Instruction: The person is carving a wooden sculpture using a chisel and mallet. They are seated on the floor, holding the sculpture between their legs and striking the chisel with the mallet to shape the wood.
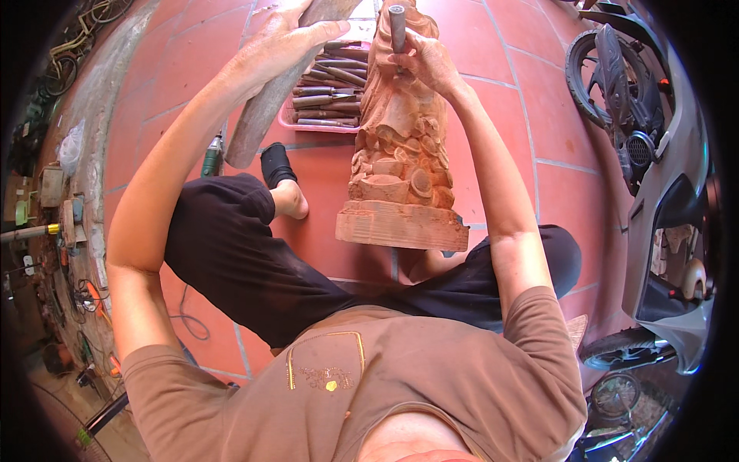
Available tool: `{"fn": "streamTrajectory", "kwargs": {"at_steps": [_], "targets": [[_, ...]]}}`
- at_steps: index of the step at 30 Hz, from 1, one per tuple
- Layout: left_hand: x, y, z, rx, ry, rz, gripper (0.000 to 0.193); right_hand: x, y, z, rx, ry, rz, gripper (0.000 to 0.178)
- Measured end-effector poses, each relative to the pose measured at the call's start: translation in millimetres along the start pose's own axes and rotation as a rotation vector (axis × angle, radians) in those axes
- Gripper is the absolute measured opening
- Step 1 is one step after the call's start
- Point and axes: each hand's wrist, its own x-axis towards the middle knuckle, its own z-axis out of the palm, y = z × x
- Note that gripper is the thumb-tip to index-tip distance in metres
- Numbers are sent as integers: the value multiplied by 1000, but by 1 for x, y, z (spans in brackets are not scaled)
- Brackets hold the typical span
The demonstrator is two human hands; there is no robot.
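Note:
A reddish wooden carving (394, 150) lies between my legs, its flat base toward me and its carved folds and rounded shapes facing up. My right hand (428, 65) grips a chisel (397, 29) by its dark round shaft, above the far part of the carving; its lower tip is hidden by my fingers. My left hand (283, 46) is wrapped round a long, worn wooden club (265, 115), thumb across it, raised left of the carving. The club's far end reaches toward the top edge of the view. Beside the carving, a pink tray (327, 128) holds several chisels (327, 100).
I sit on red floor tiles (493, 123) with bent legs. A green power tool (212, 158) stands by my left knee. Motorbikes (670, 208) line the right side. Along the left edge lie cables, tools and a plastic bag (71, 146).

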Motion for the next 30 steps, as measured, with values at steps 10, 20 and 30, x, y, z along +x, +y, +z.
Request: {"fn": "streamTrajectory", "kwargs": {"at_steps": [10,20,30], "targets": [[-5,7,4,35,5,161,69,-3,0,4,83,41,3,30],[-5,10,1,83,-10,129,69,-10,6,8,62,281,-159,27],[-8,10,1,124,22,118,67,-11,-4,-5,83,130,-19,32]]}}
